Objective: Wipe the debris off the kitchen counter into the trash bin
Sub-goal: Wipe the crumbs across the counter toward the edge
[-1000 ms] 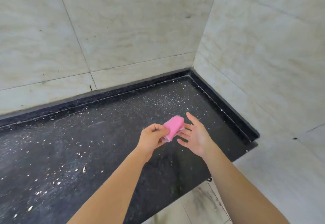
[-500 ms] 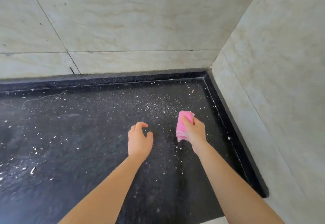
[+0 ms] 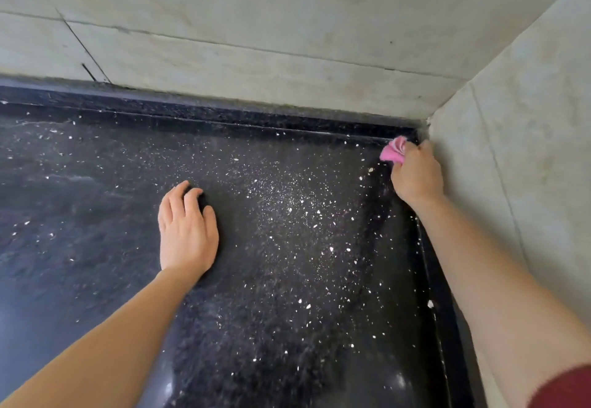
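A black stone kitchen counter (image 3: 96, 203) is strewn with white crumbs and powder, thickest in a patch of debris (image 3: 287, 203) near the middle. My right hand (image 3: 415, 174) grips a pink cloth (image 3: 393, 150) and presses it into the far right corner, where the counter meets the two walls. My left hand (image 3: 185, 228) rests on the counter with its fingers relaxed, left of the debris patch. No trash bin is in view.
Pale tiled walls close the counter at the back (image 3: 256, 55) and on the right (image 3: 527, 151). A raised black lip (image 3: 224, 113) runs along the foot of both walls. More crumbs lie scattered toward the left.
My right hand has carried the pink cloth from mid-counter into the far right corner. My left hand has come down onto the counter. The camera has moved closer.
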Motion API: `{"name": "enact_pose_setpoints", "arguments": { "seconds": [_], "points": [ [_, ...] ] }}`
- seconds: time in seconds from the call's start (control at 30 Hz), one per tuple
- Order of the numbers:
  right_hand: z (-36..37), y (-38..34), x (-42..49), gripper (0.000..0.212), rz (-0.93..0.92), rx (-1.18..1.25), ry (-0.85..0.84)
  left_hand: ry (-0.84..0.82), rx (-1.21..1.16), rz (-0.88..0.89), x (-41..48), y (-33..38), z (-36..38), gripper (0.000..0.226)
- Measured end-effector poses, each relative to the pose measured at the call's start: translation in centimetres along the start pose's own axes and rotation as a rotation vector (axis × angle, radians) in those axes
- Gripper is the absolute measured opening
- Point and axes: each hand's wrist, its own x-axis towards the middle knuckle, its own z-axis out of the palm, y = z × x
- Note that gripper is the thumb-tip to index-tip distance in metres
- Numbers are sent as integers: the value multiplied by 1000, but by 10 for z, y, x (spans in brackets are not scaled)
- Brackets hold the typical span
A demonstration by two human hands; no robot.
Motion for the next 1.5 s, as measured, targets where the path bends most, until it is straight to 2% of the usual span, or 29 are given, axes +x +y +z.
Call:
{"name": "enact_pose_setpoints", "arguments": {
  "seconds": [0.07,0.13,0.23,0.3,0.37,0.43,0.5,0.57,0.63,0.7,0.77,0.93,0.97,1.07,1.1,1.13,1.2,1.27,1.33,1.4,1.5],
  "points": [
    [9,3,16,43,-64,-172,-32,22,-5,-1,0,-2,2,31],
    [20,2,24,49,-75,-226,-46,29,-2,18,0,-4,3,31],
    [30,-9,17,53,78,3,-17,12,13,26,1,-4,4,33],
    [29,-20,-1,54,104,150,-6,-15,15,14,2,-3,3,35],
    [27,-31,-28,55,-35,206,-75,-41,18,0,1,-1,1,36],
    [24,-41,-52,53,-200,302,-231,-60,18,-11,2,0,0,37],
    [14,-42,-58,48,-270,395,-321,-71,19,-9,2,1,-1,38],
    [6,-35,-38,46,-237,341,-151,-78,19,-19,3,1,-1,38],
    [-1,-22,-5,46,-134,128,14,-77,24,-25,3,1,-1,39],
    [0,-13,23,42,-86,-164,-29,-74,20,-27,3,-1,0,38],
    [8,-12,42,37,-62,-278,-106,-68,10,-27,3,-1,0,38],
    [33,-39,44,33,22,-64,-41,-56,11,-14,4,-2,2,37],
    [34,-44,40,33,-12,-32,-47,-59,15,-11,3,-3,2,37],
    [25,-49,29,22,-320,110,-154,-66,16,-12,3,-4,1,37],
    [21,-45,30,21,-372,147,-141,-66,17,-14,3,-4,0,38],
    [16,-40,33,21,-364,148,-82,-68,18,-13,3,-4,1,40],
    [11,-31,38,20,-225,79,32,-68,20,-7,3,-3,1,42],
    [14,-39,37,20,-54,10,28,-61,23,-7,4,-3,2,42],
    [25,-66,30,25,66,49,21,-61,26,-6,3,-4,2,41],
    [34,-103,18,28,82,169,16,-65,28,-8,3,-5,2,41],
    [41,-144,1,28,-40,311,-19,-68,19,-10,2,-5,2,39]
  ]
}}
